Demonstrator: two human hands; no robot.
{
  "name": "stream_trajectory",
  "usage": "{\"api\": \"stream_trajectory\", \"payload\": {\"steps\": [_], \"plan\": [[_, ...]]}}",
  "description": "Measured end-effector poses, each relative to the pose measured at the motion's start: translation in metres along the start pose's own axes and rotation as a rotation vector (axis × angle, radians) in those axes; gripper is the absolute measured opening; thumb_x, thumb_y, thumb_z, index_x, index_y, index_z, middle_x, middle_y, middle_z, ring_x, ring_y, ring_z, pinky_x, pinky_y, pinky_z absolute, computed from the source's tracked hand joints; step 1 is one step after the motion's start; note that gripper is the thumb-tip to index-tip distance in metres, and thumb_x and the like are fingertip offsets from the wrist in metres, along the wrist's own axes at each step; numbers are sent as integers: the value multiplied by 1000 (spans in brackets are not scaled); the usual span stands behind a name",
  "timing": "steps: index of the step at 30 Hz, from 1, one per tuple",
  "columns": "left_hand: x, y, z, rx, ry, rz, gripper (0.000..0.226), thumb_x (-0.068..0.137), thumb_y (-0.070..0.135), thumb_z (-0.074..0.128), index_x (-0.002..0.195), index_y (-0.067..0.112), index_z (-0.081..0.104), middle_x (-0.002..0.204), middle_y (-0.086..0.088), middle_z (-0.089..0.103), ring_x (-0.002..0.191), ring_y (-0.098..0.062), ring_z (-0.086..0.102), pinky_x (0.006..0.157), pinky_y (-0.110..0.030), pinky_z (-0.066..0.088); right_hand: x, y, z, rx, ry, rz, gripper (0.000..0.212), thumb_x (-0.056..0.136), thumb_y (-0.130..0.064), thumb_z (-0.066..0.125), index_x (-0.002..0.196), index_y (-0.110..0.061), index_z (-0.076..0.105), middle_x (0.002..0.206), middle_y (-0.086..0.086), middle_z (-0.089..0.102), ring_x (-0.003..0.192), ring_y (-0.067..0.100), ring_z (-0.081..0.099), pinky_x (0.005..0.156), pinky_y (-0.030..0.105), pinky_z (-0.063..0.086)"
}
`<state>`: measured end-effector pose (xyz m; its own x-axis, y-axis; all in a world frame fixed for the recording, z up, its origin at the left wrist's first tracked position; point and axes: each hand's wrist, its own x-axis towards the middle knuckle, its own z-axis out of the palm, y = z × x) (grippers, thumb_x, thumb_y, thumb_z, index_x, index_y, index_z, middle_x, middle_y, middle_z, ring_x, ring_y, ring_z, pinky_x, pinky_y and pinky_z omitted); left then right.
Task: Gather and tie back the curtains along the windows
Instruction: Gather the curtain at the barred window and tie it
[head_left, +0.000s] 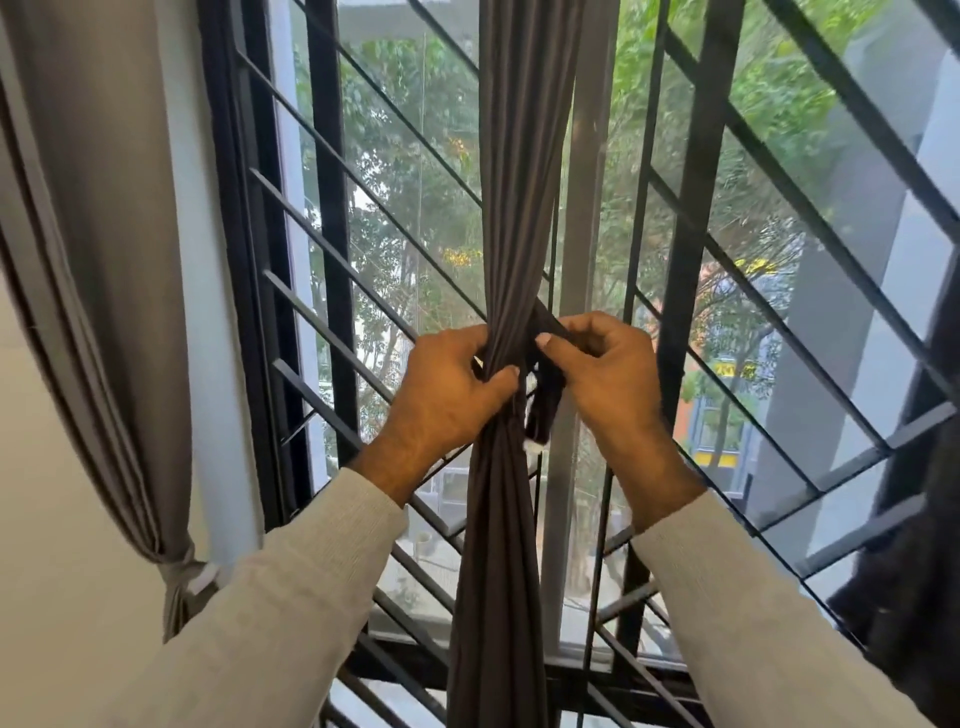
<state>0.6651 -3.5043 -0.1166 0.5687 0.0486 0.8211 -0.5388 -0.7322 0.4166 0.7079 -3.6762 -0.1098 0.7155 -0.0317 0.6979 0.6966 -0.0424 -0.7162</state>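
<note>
Dark grey curtain (511, 218) gathered into one narrow bunch at the middle of the window, hanging straight down in front of the black diagonal window grille (332, 291). Left hand (452, 387) wrapped round the bunch at its narrowest point, thumb (501, 376) pressed across the front folds, other fingers curled behind the cloth and mostly hidden. Right hand (597, 364) just beside it, on the other side of the bunch, fingers curled inward and pinching a dark tie-back strap (545, 405). Strap running from behind the bunch, over the right fingertips, then dangling below them with a small white patch (532, 445) at its end. Thumbs of both hands nearly meeting across the gathered cloth. Below the fingers, curtain widening a little and falling past the lower frame. Both forearms in light beige sleeves (291, 582).

Well off to the left of the left fingers, a lighter grey curtain (98, 291) already drawn aside and cinched low by a band (179, 577) near the wall. Far to the right of the right fingers, a dark fabric mass (914, 587) at the frame edge. Green trees (405, 156) beyond the glass.
</note>
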Motion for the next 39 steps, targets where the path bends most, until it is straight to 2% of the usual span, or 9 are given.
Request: {"api": "stream_trajectory", "payload": {"steps": [4, 8, 16, 19, 22, 25, 29, 34, 39], "plan": [[-2, 7, 3, 19, -2, -13, 27, 85, 33, 73, 107, 19, 79, 84, 7, 76, 71, -11, 70, 70, -38, 63, 3, -8, -1, 145, -60, 29, 25, 99, 4, 65, 120, -7, 73, 105, 2, 80, 93, 9, 77, 82, 21, 60], [-12, 15, 10, 65, 47, 55, 16, 88, 22, 75, 103, 18, 75, 83, 6, 71, 67, -12, 63, 65, -32, 54, -6, -19, 3, 288, -235, 39, 26, 105, -22, 64, 120, -4, 75, 111, 9, 80, 104, 18, 77, 91, 27, 59], [-33, 15, 20, -154, 8, 43, 26, 96, 40, 76, 111, 20, 81, 95, 7, 78, 72, -13, 69, 68, -31, 55, 6, -24, -4, 316, -163, 133, 5, 95, -14, 77, 96, -10, 79, 86, 6, 79, 75, 19, 73, 71, 31, 58], [-40, 9, 10, -437, 285, -140, 33, 104, 31, 71, 82, 7, 79, 70, 1, 73, 56, -18, 63, 56, -29, 50, 6, -23, -10, 309, -159, 166, 7, 95, -16, 77, 97, -10, 80, 84, 5, 78, 70, 18, 71, 69, 31, 57], [-39, 0, -7, -176, 509, -181, 23, 95, 40, 81, 95, 21, 69, 86, 6, 68, 76, -13, 61, 69, -29, 51, 3, -24, -16, 330, -175, 190, 12, 95, -16, 77, 101, -7, 80, 85, 6, 78, 69, 18, 72, 65, 28, 58], [-22, 7, -23, -195, 141, -195, 36, 86, 45, 88, 110, 22, 73, 102, 10, 72, 91, -5, 66, 78, -22, 50, -1, -31, -17, 319, -189, 174, 15, 95, -13, 76, 105, -2, 79, 90, 11, 79, 72, 21, 73, 69, 29, 61], [-14, 23, -33, -169, 14, -61, 23, 89, 37, 84, 78, 18, 77, 60, 8, 61, 55, -4, 55, 59, -26, 43, -9, -36, -18, 190, -145, 39, 13, 94, -16, 79, 103, -7, 81, 95, 11, 81, 80, 23, 76, 77, 42, 64], [-21, 53, -35, 83, 110, 359, 11, 88, 19, 79, 88, 9, 74, 112, -3, 66, 95, -27, 60, 83, -43, 51, -35, -42, -21, 104, 43, -172, 30, 84, -13, 89, 106, -20, 70, 87, -6, 77, 78, 2, 73, 72, 18, 55], [-5, 64, -53, 269, -18, 602, 11, 86, 17, 74, 85, 8, 68, 112, -4, 69, 96, -30, 56, 84, -50, 47, -50, -40, -39, 277, -67, -220, 13, 104, -11, 65, 107, -14, 77, 94, -3, 81, 90, 13, 76, 82, 26, 58]]}}
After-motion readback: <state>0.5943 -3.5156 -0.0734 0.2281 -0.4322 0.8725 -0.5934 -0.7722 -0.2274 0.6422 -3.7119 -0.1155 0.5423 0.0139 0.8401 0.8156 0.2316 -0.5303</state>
